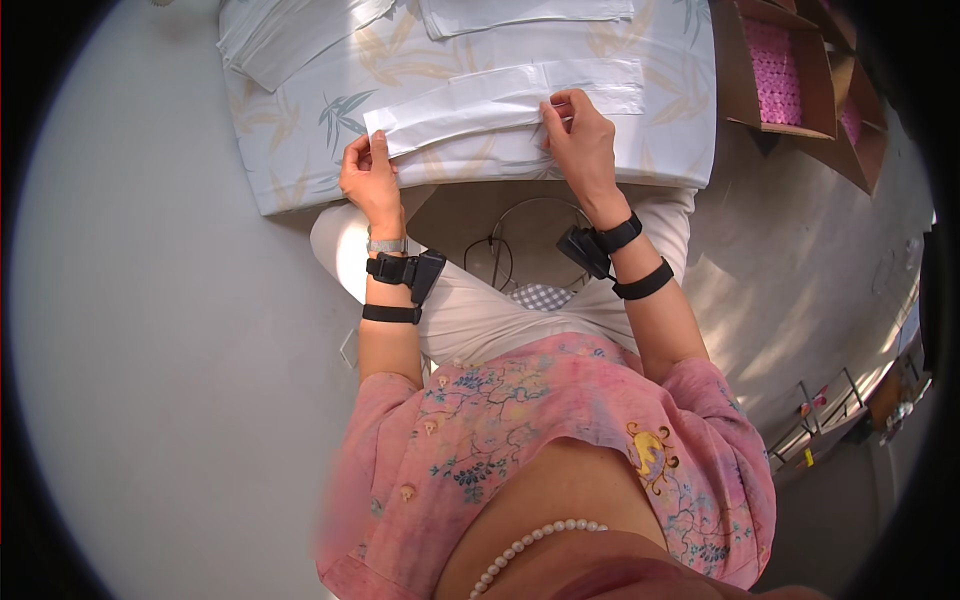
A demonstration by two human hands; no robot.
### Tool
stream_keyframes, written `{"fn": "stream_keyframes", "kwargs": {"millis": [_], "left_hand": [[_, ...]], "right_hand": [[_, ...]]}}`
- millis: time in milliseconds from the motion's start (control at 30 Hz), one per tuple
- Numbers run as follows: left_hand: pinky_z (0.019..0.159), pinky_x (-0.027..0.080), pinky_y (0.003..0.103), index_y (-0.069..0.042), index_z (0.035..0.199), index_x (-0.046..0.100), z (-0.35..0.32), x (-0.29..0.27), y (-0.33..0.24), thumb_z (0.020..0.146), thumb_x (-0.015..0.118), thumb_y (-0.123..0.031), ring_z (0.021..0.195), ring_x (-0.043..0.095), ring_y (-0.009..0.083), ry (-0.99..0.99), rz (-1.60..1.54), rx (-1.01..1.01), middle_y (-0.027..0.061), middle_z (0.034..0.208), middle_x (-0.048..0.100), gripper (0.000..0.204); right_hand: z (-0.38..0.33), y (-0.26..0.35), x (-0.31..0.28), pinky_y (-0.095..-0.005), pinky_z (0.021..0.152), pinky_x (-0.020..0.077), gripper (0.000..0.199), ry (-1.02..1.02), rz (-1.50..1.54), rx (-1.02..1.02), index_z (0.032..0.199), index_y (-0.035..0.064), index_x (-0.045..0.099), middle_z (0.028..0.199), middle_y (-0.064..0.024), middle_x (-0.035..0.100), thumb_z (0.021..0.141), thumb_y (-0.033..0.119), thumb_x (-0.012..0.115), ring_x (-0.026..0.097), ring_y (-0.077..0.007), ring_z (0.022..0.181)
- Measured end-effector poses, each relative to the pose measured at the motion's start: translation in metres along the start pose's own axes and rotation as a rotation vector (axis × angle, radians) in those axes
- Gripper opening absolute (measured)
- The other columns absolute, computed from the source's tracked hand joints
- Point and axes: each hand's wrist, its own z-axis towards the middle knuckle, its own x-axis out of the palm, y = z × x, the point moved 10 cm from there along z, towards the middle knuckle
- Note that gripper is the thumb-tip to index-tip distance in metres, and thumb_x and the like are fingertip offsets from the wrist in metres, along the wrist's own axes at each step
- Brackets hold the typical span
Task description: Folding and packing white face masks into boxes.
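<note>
A long, thin white strip (460, 118), folded paper or film by its look, lies across the near part of the cloth-covered table. Its left end is pinched between the thumb and fingers of my left hand (371, 180). Farther right, my right hand (583, 145) has its thumb and forefinger closed on the strip's edge. More white sheets (618, 88) lie beneath and beyond the strip on the right. I cannot tell how many layers are stacked there.
Stacks of white sheets lie at the table's far left (290, 40) and far middle (520, 12). The tablecloth (290, 130) has a leaf print. Cardboard boxes (735, 65) with pink contents stand to the right. A metal-framed stool with a checked seat (540, 297) is under me.
</note>
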Motion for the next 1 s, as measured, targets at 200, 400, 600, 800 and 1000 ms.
{"fn": "stream_keyframes", "kwargs": {"millis": [200, 400, 600, 800, 1000], "left_hand": [[0.057, 0.042, 0.021, 0.001, 0.103, 0.073, 0.013, -0.003, 0.013, 0.098, 0.081, -0.020, 0.067, 0.054, 0.0045, -0.036, 0.072, 0.114, -0.0013, 0.083, 0.067, 0.023], [0.058, 0.042, 0.022, 0.001, 0.104, 0.073, 0.015, -0.003, 0.011, 0.097, 0.082, -0.021, 0.067, 0.053, 0.0047, -0.037, 0.133, 0.137, -0.0010, 0.084, 0.067, 0.025], [0.069, 0.049, 0.026, 0.003, 0.102, 0.075, 0.010, -0.001, 0.001, 0.095, 0.082, -0.021, 0.072, 0.058, 0.0079, -0.056, 0.210, 0.116, 0.0030, 0.084, 0.071, 0.026], [0.068, 0.050, 0.026, 0.003, 0.102, 0.075, 0.014, -0.003, 0.002, 0.094, 0.083, -0.021, 0.072, 0.059, 0.0086, -0.061, 0.163, 0.135, 0.0033, 0.083, 0.071, 0.027], [0.068, 0.050, 0.026, 0.003, 0.104, 0.075, 0.015, -0.002, -0.002, 0.094, 0.083, -0.019, 0.072, 0.059, 0.0091, -0.079, 0.171, 0.139, 0.0031, 0.083, 0.071, 0.025]], "right_hand": [[0.002, -0.004, 0.001, -0.0376, 0.058, 0.0567, 0.017, -0.004, 0.012, -0.002, 0.107, -0.0011, 0.067, 0.081, -0.0165, 0.075, 0.099, 0.013, 0.070, 0.073, -0.0270, 0.060], [0.003, -0.003, 0.000, -0.0392, 0.061, 0.0574, 0.016, -0.003, -0.001, -0.018, 0.107, -0.0010, 0.067, 0.081, -0.0176, 0.074, 0.098, 0.012, 0.070, 0.073, -0.0296, 0.062], [0.004, -0.004, 0.000, -0.0386, 0.060, 0.0573, 0.017, 0.011, 0.012, 0.006, 0.107, -0.0014, 0.067, 0.081, -0.0175, 0.074, 0.098, 0.012, 0.071, 0.074, -0.0290, 0.062], [0.005, -0.008, 0.003, -0.0330, 0.057, 0.0567, 0.018, 0.017, 0.013, -0.009, 0.109, -0.0022, 0.067, 0.083, -0.0139, 0.074, 0.100, 0.014, 0.070, 0.074, -0.0214, 0.062], [0.004, -0.009, 0.003, -0.0337, 0.060, 0.0592, 0.019, 0.033, 0.021, 0.011, 0.110, -0.0027, 0.067, 0.085, -0.0150, 0.075, 0.100, 0.013, 0.070, 0.075, -0.0227, 0.065]]}}
